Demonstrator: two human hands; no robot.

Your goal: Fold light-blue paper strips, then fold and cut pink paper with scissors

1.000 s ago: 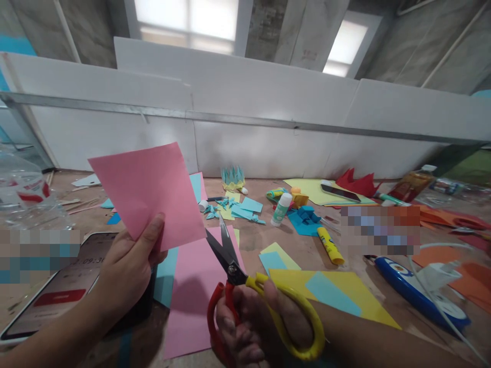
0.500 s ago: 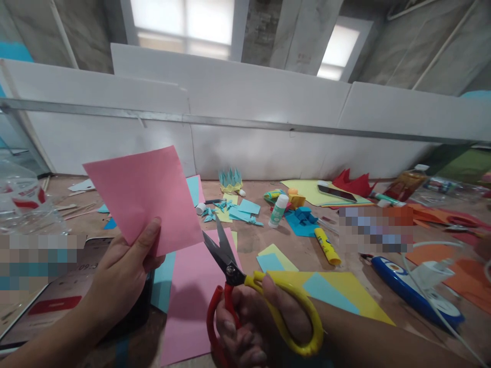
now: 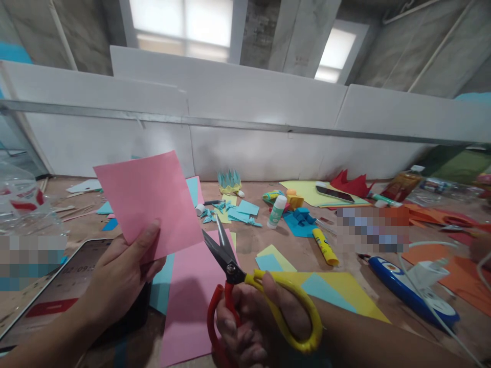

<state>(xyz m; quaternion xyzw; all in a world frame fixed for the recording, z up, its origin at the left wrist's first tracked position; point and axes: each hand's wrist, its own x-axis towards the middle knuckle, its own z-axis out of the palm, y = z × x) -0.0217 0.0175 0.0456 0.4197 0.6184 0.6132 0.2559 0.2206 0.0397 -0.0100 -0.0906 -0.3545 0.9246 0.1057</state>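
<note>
Above the bench (image 3: pixel 289 240), two hands each hold one thing. The left hand (image 3: pixel 125 268) pinches one pink square (image 3: pixel 149 199) near its lower edge, thumb in front and fingers behind. The right hand (image 3: pixel 249 324) has its fingers curled about the red and yellow handles of one pair of scissors (image 3: pixel 233 275). Its two blades stand apart, tips by the square's right edge; whether they touch, I cannot tell. Beneath lies one larger pink sheet (image 3: pixel 187 317). Farther back, one white-and-green glue stick (image 3: pixel 276 212) stands upright and one yellow tube (image 3: pixel 325 247) lies flat.
</note>
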